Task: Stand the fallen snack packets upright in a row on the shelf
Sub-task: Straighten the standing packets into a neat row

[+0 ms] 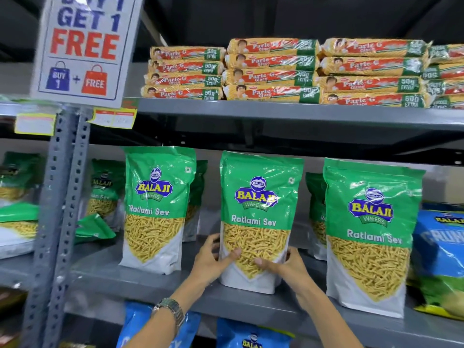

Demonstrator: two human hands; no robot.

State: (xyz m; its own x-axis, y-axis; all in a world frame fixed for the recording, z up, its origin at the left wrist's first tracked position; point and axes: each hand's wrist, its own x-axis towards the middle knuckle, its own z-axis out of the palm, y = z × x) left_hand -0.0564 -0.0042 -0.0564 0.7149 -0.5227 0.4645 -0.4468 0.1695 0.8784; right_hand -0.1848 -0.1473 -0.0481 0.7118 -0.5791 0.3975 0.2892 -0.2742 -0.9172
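Observation:
Three green Ratlami Sev packets stand upright along the front of the grey shelf [150, 282]. The middle packet [258, 197] is gripped low down from both sides: my left hand [213, 259] on its left edge, my right hand [283, 263] on its right, thumbs on the front. The left packet [157, 204] and the right packet [369, 229] stand free. More of these packets stand behind them. One green packet [94, 228] lies fallen at the back left, beside the upright post.
A perforated grey post [62, 209] with a "Buy 1 Get 1 Free" sign [85, 46] rises at left. Biscuit packs [271, 71] are stacked on the shelf above. A blue packet [442, 247] sits at far right; blue packets [251, 335] show below.

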